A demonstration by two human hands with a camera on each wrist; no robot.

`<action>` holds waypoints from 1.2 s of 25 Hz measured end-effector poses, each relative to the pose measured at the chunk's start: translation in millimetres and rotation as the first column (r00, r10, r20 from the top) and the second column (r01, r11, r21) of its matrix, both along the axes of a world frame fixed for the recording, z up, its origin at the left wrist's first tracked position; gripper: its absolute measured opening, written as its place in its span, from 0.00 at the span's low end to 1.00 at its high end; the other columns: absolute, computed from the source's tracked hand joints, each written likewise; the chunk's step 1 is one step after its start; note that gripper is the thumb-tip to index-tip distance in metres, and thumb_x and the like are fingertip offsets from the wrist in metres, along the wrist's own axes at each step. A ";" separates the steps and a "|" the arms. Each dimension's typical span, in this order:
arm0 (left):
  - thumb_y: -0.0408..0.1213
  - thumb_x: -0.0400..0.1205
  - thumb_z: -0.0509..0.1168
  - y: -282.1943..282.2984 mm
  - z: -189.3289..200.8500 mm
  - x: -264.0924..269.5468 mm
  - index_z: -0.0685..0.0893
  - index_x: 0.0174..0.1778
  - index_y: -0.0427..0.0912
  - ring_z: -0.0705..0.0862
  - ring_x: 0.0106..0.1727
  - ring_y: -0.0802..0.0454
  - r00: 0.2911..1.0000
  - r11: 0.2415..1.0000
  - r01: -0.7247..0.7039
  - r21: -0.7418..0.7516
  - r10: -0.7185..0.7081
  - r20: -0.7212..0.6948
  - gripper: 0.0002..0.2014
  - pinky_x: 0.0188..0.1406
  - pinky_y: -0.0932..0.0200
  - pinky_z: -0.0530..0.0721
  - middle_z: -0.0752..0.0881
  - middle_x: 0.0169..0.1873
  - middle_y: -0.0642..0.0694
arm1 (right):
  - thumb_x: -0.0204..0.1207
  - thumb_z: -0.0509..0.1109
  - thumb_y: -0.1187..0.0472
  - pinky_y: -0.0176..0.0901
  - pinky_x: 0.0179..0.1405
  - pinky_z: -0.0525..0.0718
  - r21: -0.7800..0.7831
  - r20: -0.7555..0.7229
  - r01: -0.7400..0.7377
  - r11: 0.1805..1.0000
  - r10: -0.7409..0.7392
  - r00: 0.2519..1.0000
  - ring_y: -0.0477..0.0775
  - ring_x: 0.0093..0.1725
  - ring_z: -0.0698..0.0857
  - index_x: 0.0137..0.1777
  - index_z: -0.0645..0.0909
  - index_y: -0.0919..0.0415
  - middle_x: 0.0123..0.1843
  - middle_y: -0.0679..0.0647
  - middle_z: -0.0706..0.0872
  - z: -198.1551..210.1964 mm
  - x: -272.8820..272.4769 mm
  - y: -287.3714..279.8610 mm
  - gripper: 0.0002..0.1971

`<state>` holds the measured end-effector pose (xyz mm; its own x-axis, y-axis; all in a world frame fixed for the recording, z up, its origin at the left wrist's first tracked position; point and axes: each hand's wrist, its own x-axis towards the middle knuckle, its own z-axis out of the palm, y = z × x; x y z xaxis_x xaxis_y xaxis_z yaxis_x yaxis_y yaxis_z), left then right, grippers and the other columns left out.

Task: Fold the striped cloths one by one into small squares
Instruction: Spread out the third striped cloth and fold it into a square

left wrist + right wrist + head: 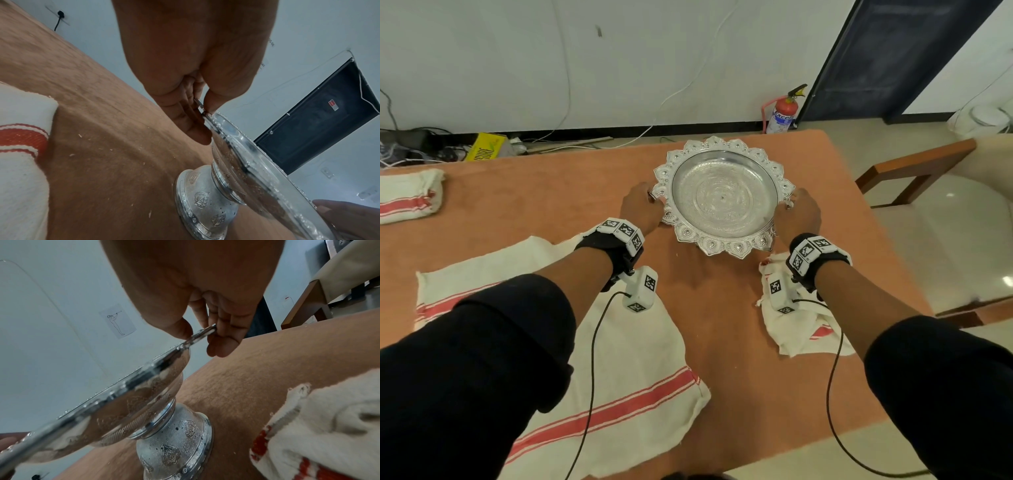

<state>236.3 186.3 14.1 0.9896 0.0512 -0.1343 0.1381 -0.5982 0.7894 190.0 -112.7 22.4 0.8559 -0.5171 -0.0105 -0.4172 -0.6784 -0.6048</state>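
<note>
**Striped cloths and footed silver tray on an orange-covered table**

Far left: a folded white cloth with a red stripe (409,197), cut off by the frame edge. Near left: a large white cloth with red stripes (626,370), spread flat, partly hidden under the left forearm. Left hand (642,207): thumb above and fingers below, pinching the tray's rim. Centre: an ornate round silver tray with a scalloped rim (724,195), on the orange table cover (544,205). Right hand (799,214): likewise pinching the opposite rim. Near right: a crumpled white cloth with red stripes (801,329), under the right wrist. The wrist views alone show the tray's embossed pedestal foot (202,204) resting on the cover; the head view hides it.
</note>
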 end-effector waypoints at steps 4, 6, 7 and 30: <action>0.35 0.87 0.66 6.6 4.1 -6.8 0.80 0.74 0.37 0.91 0.45 0.48 0.995 0.983 -0.066 -0.173 0.053 -0.083 0.19 0.34 0.59 0.92 0.86 0.61 0.42 | 0.81 0.66 0.56 0.56 0.58 0.81 -0.105 0.006 0.009 0.994 -0.008 1.000 0.65 0.65 0.80 0.75 0.73 0.59 0.69 0.62 0.78 14.2 -12.7 1.2 0.23; 0.44 0.84 0.67 20.4 7.1 -17.5 0.76 0.79 0.40 0.91 0.53 0.42 0.991 0.972 -0.122 -0.202 0.106 -0.086 0.26 0.52 0.42 0.93 0.83 0.66 0.46 | 0.79 0.67 0.55 0.57 0.58 0.81 -0.239 0.100 0.015 0.971 0.009 0.995 0.65 0.67 0.76 0.75 0.73 0.58 0.69 0.62 0.77 27.6 -18.9 14.2 0.25; 0.49 0.82 0.66 29.3 5.8 -21.5 0.76 0.79 0.41 0.90 0.57 0.41 0.991 0.977 -0.130 -0.167 0.121 -0.065 0.29 0.59 0.39 0.91 0.84 0.67 0.47 | 0.78 0.68 0.55 0.57 0.56 0.81 -0.281 0.160 -0.010 0.960 0.057 0.985 0.64 0.67 0.75 0.74 0.75 0.57 0.68 0.61 0.77 32.9 -20.9 23.5 0.24; 0.39 0.84 0.69 372.0 -71.6 -128.6 0.85 0.72 0.43 0.85 0.68 0.35 0.938 0.863 -0.167 0.477 0.288 -0.194 0.20 0.73 0.44 0.80 0.86 0.70 0.39 | 0.82 0.66 0.54 0.45 0.44 0.72 -0.132 -0.327 -0.805 0.579 0.741 0.587 0.57 0.47 0.80 0.52 0.75 0.53 0.48 0.53 0.81 -71.0 4.7 319.1 0.05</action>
<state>107.7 558.3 -57.5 0.8784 0.3853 -0.2827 0.4700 -0.8039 0.3646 194.7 206.5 -48.6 0.9172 0.3313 -0.2212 0.2458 -0.9076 -0.3404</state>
